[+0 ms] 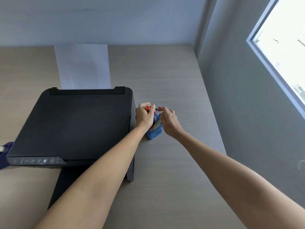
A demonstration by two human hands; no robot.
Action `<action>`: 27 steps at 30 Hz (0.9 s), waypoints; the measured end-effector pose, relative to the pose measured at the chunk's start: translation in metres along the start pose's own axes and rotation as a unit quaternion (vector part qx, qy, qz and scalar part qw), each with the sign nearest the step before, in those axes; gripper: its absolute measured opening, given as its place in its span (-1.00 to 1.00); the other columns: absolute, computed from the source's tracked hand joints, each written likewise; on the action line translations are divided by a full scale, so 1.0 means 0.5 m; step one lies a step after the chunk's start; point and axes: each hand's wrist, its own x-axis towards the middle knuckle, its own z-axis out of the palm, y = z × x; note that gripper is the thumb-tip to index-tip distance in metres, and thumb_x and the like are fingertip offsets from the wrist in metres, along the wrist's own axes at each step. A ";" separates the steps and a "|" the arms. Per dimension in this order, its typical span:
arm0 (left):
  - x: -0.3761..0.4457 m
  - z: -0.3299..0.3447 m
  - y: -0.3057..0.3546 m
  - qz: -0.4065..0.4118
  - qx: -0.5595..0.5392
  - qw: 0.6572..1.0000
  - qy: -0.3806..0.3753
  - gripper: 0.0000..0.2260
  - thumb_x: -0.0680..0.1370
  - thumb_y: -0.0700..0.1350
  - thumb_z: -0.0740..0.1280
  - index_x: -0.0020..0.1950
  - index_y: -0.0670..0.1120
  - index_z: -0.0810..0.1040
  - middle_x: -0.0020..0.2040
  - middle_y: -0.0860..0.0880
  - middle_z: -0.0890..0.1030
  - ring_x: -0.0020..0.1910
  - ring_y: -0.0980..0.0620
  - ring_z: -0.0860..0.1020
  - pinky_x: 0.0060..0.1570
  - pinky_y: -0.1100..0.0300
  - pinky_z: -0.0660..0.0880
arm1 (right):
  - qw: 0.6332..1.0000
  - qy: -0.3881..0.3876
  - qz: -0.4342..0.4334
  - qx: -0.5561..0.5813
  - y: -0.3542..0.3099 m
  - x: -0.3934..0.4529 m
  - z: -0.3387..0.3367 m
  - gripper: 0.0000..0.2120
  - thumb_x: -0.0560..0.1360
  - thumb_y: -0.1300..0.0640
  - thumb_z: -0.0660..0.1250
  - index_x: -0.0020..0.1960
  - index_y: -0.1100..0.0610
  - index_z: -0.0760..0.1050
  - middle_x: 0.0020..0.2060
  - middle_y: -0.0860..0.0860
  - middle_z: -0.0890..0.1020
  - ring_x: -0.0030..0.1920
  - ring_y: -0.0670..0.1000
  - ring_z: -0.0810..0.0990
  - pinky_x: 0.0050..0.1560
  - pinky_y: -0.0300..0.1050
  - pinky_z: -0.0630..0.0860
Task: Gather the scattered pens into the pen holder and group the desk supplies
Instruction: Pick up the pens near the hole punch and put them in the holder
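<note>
Far left: a purple object (6, 151), cut off by the frame edge, beside the black printer (74, 124) with 1 white sheet (82, 66) standing in its rear feed. Centre: my left hand (145, 116) closed around an orange-capped pen (147, 107), held over the blue mesh pen holder (155, 131) on the wooden desk (173, 162). Right of it: my right hand (168, 121), fingers pinched above the holder, possibly on a white pen; blur prevents certainty. Far right: window (283, 47).
</note>
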 end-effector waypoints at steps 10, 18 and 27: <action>-0.032 0.015 -0.006 -0.105 -0.112 0.988 0.013 -0.49 0.57 0.17 0.19 0.49 0.03 0.23 0.56 -0.10 0.07 0.47 -0.09 0.27 0.41 -0.04 0.27 | 0.968 -0.015 0.118 0.222 0.023 -0.015 -0.005 -0.50 0.65 -0.06 -0.06 0.54 0.04 0.01 0.55 0.00 0.13 0.52 -0.01 0.11 0.54 0.02 0.05; -0.004 0.019 -0.016 -0.232 -0.235 0.944 -0.010 -0.24 0.48 0.36 0.12 0.55 -0.03 0.06 0.53 -0.15 0.25 0.45 -0.14 0.35 0.40 -0.11 0.34 | 0.897 -0.075 0.233 0.369 0.018 -0.012 0.023 -0.43 0.64 -0.11 -0.07 0.18 0.35 0.45 -0.01 0.29 0.58 -0.01 0.07 0.40 0.28 0.19 0.38; 0.063 0.018 -0.031 -0.285 -0.231 0.926 -0.086 -0.13 0.35 0.52 -0.02 0.47 -0.02 0.31 0.34 -0.17 0.52 0.17 -0.15 0.60 -0.19 0.12 0.60 | 0.883 -0.068 0.240 0.398 0.023 0.013 0.028 -0.54 0.65 -0.09 -0.10 0.07 0.11 0.52 -0.07 0.03 0.63 0.00 0.01 0.55 0.15 -0.06 0.41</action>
